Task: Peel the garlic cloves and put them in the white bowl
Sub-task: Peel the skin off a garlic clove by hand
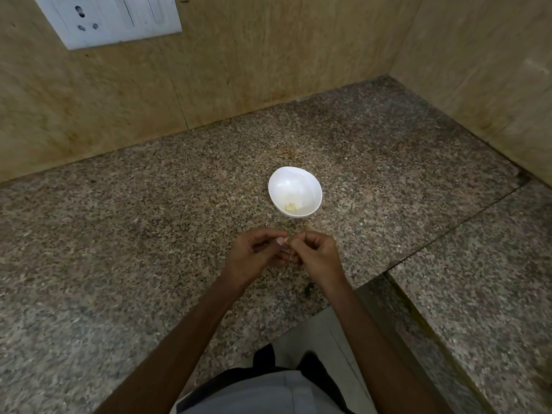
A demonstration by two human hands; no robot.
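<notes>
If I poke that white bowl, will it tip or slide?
Probably slides: the white bowl looks small, holding only a little peeled garlic, so likely light. Its rounded sides narrow downward, so a push at the rim might tip it.

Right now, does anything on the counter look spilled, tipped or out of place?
Nothing serious. The white bowl stands upright with peeled garlic inside, none spilled. Only oddity: a brownish smear on the granite counter just behind the bowl. The left hand and right hand pinch a garlic clove between them.

white bowl point(295, 183): upright | peeled garlic point(291, 207): inside | garlic clove point(287, 241): held near bowl, mostly hidden
</notes>
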